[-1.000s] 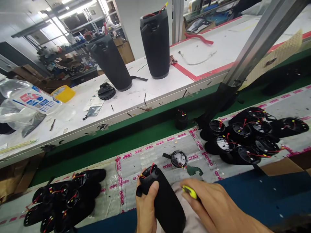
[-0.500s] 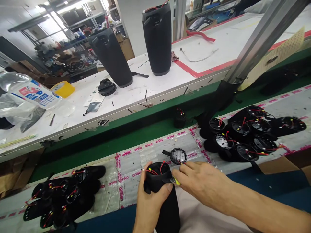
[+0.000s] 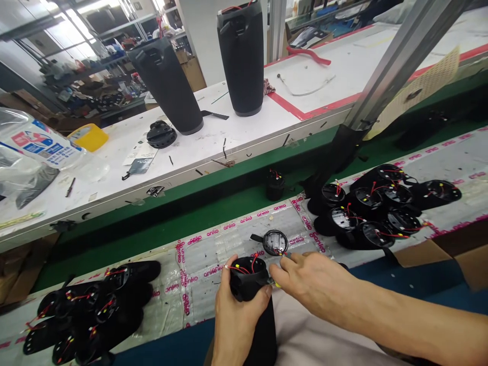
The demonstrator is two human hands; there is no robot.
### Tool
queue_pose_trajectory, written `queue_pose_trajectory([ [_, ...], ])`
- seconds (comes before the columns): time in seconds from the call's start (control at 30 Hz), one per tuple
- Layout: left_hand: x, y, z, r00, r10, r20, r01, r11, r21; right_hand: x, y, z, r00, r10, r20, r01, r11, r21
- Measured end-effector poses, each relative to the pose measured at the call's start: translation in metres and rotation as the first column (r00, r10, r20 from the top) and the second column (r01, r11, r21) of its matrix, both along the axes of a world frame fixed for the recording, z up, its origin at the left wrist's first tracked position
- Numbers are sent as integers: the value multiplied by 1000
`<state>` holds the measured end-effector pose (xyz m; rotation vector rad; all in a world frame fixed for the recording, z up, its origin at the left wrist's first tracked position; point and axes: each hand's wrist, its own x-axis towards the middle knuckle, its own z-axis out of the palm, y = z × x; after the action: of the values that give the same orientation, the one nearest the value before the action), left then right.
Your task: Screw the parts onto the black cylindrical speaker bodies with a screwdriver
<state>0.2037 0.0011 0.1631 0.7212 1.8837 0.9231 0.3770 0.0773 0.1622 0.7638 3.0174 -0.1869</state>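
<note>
My left hand (image 3: pixel 240 315) wraps round the top of a black cylindrical speaker housing (image 3: pixel 263 330), which stands upright with its open end up. Red wires with small white and yellow connectors stick out of that opening. At the right side of the rim, my right hand (image 3: pixel 305 277) grips a small yellow tool (image 3: pixel 277 285) with a metal tip. Most of this tool is hidden by the fingers, so its kind is unclear. Just beyond the hands, a round black end cap (image 3: pixel 275 243) with a short strap lies on the plastic-covered surface (image 3: pixel 224 239).
Several wired black housings lie grouped at left (image 3: pixel 125 315) and right (image 3: pixel 366 198). Across a green gap (image 3: pixel 183 218), a white bench (image 3: pixel 110 152) holds two upright speakers (image 3: pixel 242 66), a black cap (image 3: pixel 161 134), yellow tape (image 3: pixel 91 137) and a large bottle (image 3: pixel 41 142). A metal post (image 3: pixel 396 76) slants at right.
The view has shifted slightly. A dark flap that hung at the left of the housing's rim no longer shows. My right hand stays at the rim with the tool, and my left hand keeps its hold.
</note>
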Motion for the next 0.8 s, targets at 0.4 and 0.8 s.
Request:
queue_pose_trajectory([
  [0.4, -22, -7, -34, 704, 232, 671, -307, 952, -7, 8, -7, -9, 882, -389, -266, 220, 840, -496],
  [0.8, -16, -3, -15, 767, 56, 639, -195, 969, 149, 0, 11, 6, 986, -21, -165, 7, 997, -81],
])
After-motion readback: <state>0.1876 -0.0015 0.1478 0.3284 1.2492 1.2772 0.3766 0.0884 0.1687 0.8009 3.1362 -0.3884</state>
